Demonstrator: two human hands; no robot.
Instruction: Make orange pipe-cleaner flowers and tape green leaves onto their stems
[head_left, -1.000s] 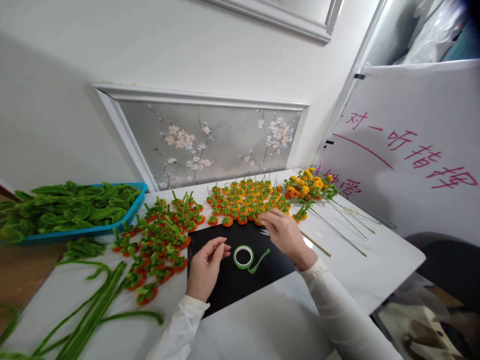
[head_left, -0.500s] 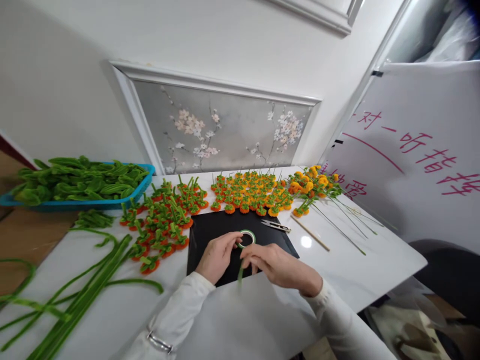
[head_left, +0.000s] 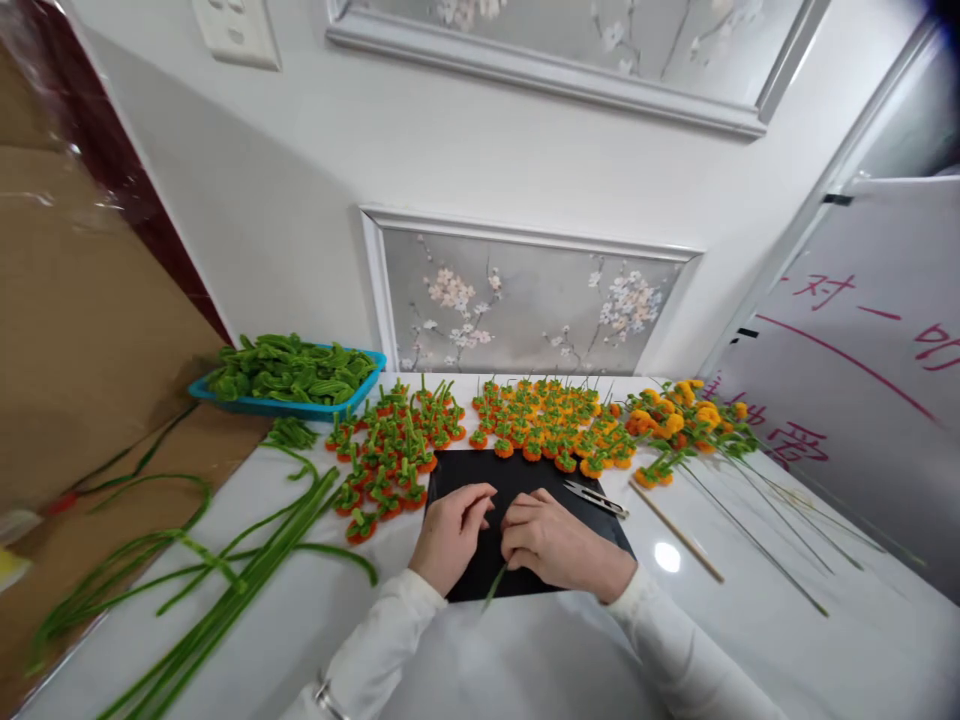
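Note:
Both my hands are over a black mat (head_left: 469, 570) on the white table. My right hand (head_left: 551, 540) is curled closed, and a thin green strip of tape (head_left: 493, 588) sticks out below its fingers. To its left, a small gap away, my left hand (head_left: 454, 530) has thumb and fingers pressed together; what they hold, if anything, is hidden. The tape roll is out of sight. Thread snips (head_left: 596, 498) lie on the mat's right side. Beyond the mat stand orange and yellow fuzzy flower heads (head_left: 532, 440) with green stems.
A blue tray (head_left: 322, 410) of green fuzzy leaves stands at the back left. Long green pipe cleaners (head_left: 247, 570) lie at the left. On the right are a wooden stick (head_left: 679, 533) and yellow flowers (head_left: 686, 410) on long stems. A wall is behind the table.
The roll of green tape, earlier at my left fingertips, no longer shows. My right fingers have curled in more. The camera view has shifted, so everything sits lower and further right.

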